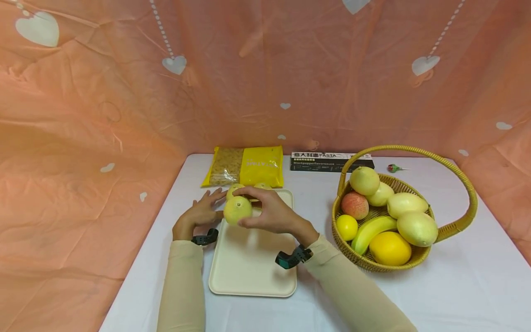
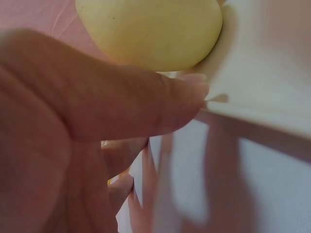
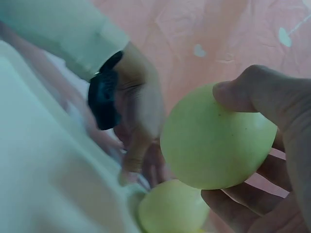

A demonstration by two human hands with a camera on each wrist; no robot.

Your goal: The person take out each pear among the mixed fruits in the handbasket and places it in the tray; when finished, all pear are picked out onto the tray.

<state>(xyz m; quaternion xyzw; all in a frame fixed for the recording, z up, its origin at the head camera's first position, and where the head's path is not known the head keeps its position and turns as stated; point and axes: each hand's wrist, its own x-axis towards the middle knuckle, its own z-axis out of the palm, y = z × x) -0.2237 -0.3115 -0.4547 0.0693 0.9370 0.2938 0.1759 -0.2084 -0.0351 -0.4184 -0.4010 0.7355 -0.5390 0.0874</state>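
Note:
My right hand (image 1: 274,213) grips a round, pale yellow-green pear-like fruit (image 1: 238,210), thumb on one side and fingers curled on the other. In the right wrist view this fruit (image 3: 216,141) is held above another of its kind (image 3: 172,208) at the tray's edge. Two such fruits, a left one (image 1: 233,189) and a right one (image 1: 263,186), lie at the far end of the cream tray (image 1: 253,276), partly hidden. My left hand (image 1: 201,213) is at the tray's far left edge, fingers extended. In the left wrist view its thumb (image 2: 160,104) lies by the rim, close below a fruit (image 2: 150,34).
A handled wicker basket (image 1: 338,240) with several fruits, among them a banana (image 1: 373,232) and a peach (image 1: 355,205), stands at the right. Behind the tray lie a yellow pasta bag (image 1: 261,163), a black-and-white pasta box (image 1: 319,163) and a small red-and-green item (image 1: 394,168).

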